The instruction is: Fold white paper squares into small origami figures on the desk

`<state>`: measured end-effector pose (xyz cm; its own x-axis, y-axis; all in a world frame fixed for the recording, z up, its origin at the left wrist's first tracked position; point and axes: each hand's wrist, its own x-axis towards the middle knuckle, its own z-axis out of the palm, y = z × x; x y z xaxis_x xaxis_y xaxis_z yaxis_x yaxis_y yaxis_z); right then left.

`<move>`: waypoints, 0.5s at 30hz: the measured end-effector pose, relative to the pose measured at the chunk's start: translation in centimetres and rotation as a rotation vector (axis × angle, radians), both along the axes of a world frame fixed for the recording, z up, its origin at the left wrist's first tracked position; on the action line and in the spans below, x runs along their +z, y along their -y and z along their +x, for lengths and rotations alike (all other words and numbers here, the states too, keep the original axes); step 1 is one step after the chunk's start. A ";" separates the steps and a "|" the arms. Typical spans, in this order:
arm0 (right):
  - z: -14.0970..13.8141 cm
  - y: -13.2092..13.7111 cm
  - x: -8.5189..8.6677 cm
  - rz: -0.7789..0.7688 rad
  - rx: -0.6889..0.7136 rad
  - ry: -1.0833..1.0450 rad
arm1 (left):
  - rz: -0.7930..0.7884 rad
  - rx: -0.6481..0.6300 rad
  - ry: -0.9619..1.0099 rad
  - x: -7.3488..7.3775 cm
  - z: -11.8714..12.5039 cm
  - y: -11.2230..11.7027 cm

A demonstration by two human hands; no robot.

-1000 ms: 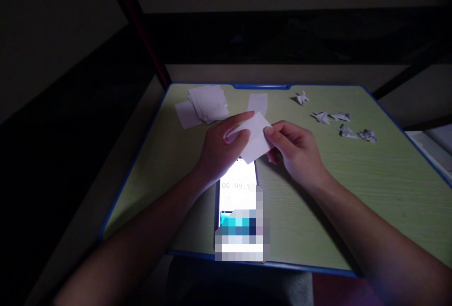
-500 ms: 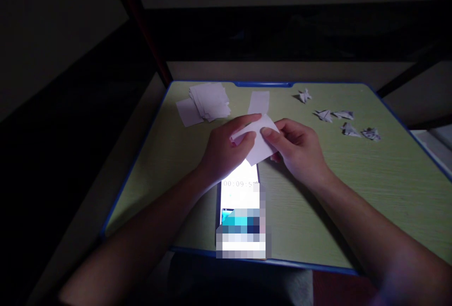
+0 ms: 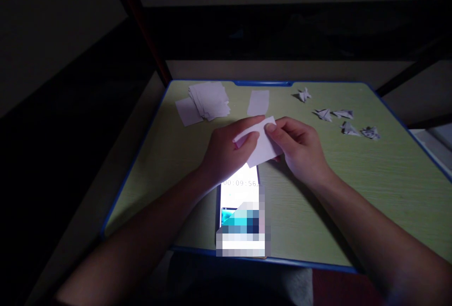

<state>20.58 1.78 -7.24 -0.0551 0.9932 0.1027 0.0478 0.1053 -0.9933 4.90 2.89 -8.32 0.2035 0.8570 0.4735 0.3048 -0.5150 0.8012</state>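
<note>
A small sheet of white paper (image 3: 264,147) is held between both hands above the table, its left side curled over. My left hand (image 3: 231,143) is closed on the paper's left part, thumb on the near face. On the right part, my right hand (image 3: 300,146) pinches it with the thumb on top; the fingers behind are partly hidden. Below the paper lies a lit phone (image 3: 238,193) showing a running timer, its lower part blurred out. Just beyond the hands a single white paper piece (image 3: 259,102) rests flat.
A stack of white paper sheets (image 3: 210,100) lies at the back left of the green table (image 3: 353,202), which has a blue rim. Several small folded paper figures (image 3: 323,114) sit at the back right. Beyond the right edge are pale flat items (image 3: 436,146).
The paper has turned slightly between my hands, and my right thumb has shifted a little up and to the right on it. The phone's timer has advanced.
</note>
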 end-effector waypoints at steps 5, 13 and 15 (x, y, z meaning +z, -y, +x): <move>-0.1 0.0 0.2 -0.016 -0.018 -0.001 | 0.022 -0.004 -0.007 0.0 0.1 0.2; 0.0 -0.1 -0.1 -0.008 0.001 -0.010 | -0.008 0.002 0.022 -0.1 0.1 0.1; 0.1 -0.1 -0.2 -0.009 0.020 -0.007 | -0.036 0.014 0.043 -0.1 0.1 -0.1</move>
<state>20.64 1.91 -7.48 -0.0738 0.9928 0.0940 0.0389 0.0971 -0.9945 4.99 2.95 -8.43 0.1714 0.8761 0.4507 0.2767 -0.4818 0.8314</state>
